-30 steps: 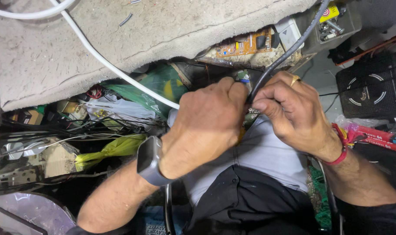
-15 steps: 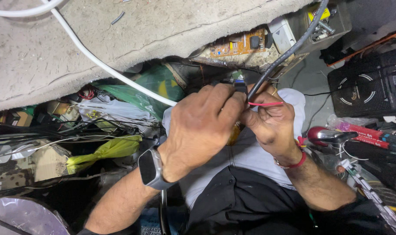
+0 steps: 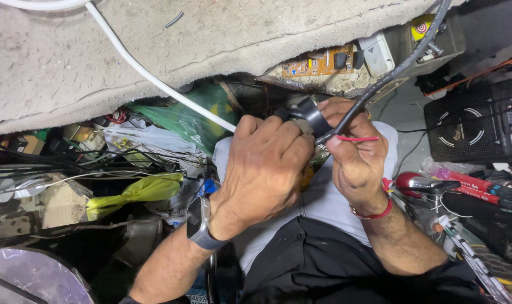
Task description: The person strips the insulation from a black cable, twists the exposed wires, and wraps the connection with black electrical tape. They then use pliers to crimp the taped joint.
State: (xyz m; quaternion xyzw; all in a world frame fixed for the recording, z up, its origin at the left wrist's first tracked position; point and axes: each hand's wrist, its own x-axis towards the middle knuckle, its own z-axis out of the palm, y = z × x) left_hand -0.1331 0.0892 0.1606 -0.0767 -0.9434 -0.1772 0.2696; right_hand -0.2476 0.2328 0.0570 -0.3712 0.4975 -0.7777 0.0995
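Note:
My left hand (image 3: 264,169), with a grey smartwatch (image 3: 199,225) on its wrist, is closed around a strip of black tape (image 3: 312,115) that stretches toward my right hand. My right hand (image 3: 354,149), with a red thread band at the wrist, pinches a black cable (image 3: 391,70) where a thin red wire (image 3: 357,138) sticks out sideways. The cable runs up to the top right corner. Both hands meet above my lap, close under the edge of a worn grey bench top (image 3: 211,50).
A white cable (image 3: 149,76) crosses the bench top. An orange circuit board (image 3: 318,63) and a white plug lie at its edge. Left: green and yellow bags (image 3: 137,191), wires, clutter. Right: a black radio (image 3: 475,121), red-handled pliers (image 3: 436,183).
My right hand has pulled in toward my left hand and lower. The red wire has come into view. The strip of black tape now shows stretched between the hands.

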